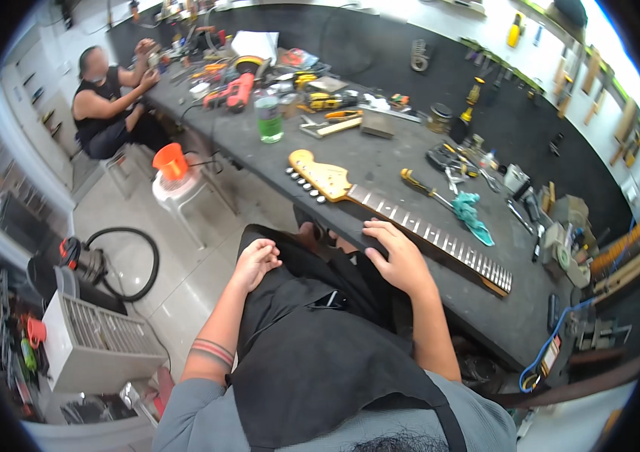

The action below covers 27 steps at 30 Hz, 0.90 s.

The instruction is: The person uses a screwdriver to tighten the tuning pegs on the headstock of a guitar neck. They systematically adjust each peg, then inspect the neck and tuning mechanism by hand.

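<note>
A guitar neck [431,235] with a pale headstock and several metal tuners lies along the front of the dark workbench, frets facing up. My right hand [399,258] is at the bench's front edge beside the fretboard, fingers spread, holding nothing; whether its fingertips touch the edge I cannot tell. Over my lap, above the black apron [320,354], my left hand [258,264] is loosely curled, its fingers together, with nothing visible in them. Behind the neck are a yellow-and-black screwdriver [419,183] and a crumpled teal cloth [472,218].
A glass of green liquid [268,120], a red power tool [233,93] and a yellow drill [332,100] stand farther back. Another person [109,102] sits at the far left end. An orange jug [171,161] stands on a white stool [184,188]; a vacuum hose [155,260] curls on the floor.
</note>
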Each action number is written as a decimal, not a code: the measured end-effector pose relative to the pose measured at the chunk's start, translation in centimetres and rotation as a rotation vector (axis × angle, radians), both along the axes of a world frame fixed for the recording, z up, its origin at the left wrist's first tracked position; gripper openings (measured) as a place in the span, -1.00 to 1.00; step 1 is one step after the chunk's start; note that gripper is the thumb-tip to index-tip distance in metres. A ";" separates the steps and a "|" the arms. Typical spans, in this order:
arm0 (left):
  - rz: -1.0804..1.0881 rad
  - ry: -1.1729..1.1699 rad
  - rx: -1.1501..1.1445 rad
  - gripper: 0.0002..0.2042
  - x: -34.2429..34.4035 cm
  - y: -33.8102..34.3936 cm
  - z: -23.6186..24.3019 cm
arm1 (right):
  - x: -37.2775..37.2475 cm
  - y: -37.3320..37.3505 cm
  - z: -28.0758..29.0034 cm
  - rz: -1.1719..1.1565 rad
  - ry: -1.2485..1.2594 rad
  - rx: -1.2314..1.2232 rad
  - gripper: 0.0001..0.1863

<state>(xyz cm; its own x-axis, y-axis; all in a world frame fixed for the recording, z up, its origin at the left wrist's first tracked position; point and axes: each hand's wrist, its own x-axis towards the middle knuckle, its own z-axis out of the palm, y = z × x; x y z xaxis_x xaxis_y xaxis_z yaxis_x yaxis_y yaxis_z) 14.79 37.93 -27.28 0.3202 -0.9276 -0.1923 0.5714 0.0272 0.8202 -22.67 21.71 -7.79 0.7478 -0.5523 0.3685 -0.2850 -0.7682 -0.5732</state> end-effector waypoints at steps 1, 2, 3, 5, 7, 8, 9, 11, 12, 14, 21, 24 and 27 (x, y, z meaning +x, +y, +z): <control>-0.015 -0.019 0.021 -0.87 -0.2 -0.5 -0.1 | -0.1 0.0 0.0 -0.005 -0.012 -0.016 -0.60; -0.034 -0.036 0.048 -0.87 -0.5 -0.9 -0.4 | -0.1 0.3 0.3 -0.008 0.014 -0.018 -0.60; -0.039 -0.064 0.071 -0.87 -0.7 -1.4 -0.7 | -0.1 0.3 0.6 -0.003 0.011 -0.035 -0.59; -0.068 -0.105 0.090 -0.84 -1.0 -2.6 -1.1 | -0.4 0.3 0.5 -0.001 0.013 -0.045 -0.58; -0.090 -0.133 0.126 -0.80 -1.5 -4.1 -1.1 | -0.7 -0.1 -0.3 -0.007 0.009 -0.094 -0.58; -0.088 -0.107 0.131 -0.78 -1.3 -4.6 -1.1 | -0.7 -0.1 -0.5 -0.002 0.006 -0.120 -0.59; -0.095 -0.084 0.135 -0.78 -1.3 -4.9 -1.2 | -0.6 0.0 -0.6 -0.003 -0.017 -0.128 -0.60; -0.114 -0.052 0.140 -0.79 -1.1 -5.2 -1.3 | -0.4 0.3 -0.8 -0.041 -0.034 -0.118 -0.60; -0.125 -0.054 0.143 -0.79 -1.3 -5.2 -1.5 | -0.3 0.6 -0.9 -0.058 -0.040 -0.113 -0.60; -0.138 -0.062 0.146 -0.80 -2.0 -5.3 -1.4 | -0.3 1.0 -1.1 -0.097 -0.043 -0.154 -0.64; -0.125 -0.089 0.106 -0.82 -1.8 -5.2 -1.3 | -0.2 1.4 -1.4 -0.120 -0.041 -0.239 -0.67; -0.114 -0.079 0.094 -0.83 -1.5 -5.2 -1.5 | -0.1 1.6 -1.3 -0.125 -0.047 -0.250 -0.67; -0.104 -0.076 0.078 -0.84 -1.9 -4.7 -1.7 | -0.1 1.6 -1.4 -0.130 -0.048 -0.278 -0.66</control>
